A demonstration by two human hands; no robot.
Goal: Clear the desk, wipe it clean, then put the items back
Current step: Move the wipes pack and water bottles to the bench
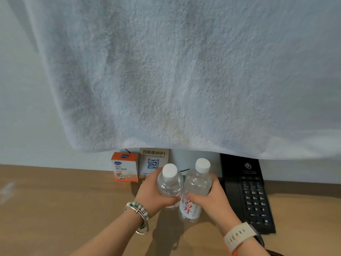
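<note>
So, two small clear water bottles, both with white caps, side by side near the back of the counter [64,209], bodies touching. The left bottle [169,183] is in the left hand [151,194], and that grip is wrapped round its lower half, thumb across the front. The right bottle [198,185] has a white label with red characters, and the right hand [212,198] has its grip curled round the middle, thumb on the label. Both lean a bit toward the camera. Honestly can't tell if the bottoms are sitting on the wood or just off it.

On the left wrist there are two bracelets [140,213], one beaded in green and white, one plain silver bangle. The right wrist has one watch [241,235] on a beige strap with holes.

Behind the bottles, against the wall [22,117], stands one WiFi sign [154,159] with a QR code, upright. Just left of it is one little orange-and-white box [125,167], also upright. To the right of the bottles, right beside the right hand, is one black desk phone [252,193] with a keypad, running from the wall toward the counter's front edge.

The counter is light brown wood.

And then one big white towel [184,71] hangs right in front of the camera and fills most of the upper view, its bottom edge just above the sign and the phone's top.
</note>
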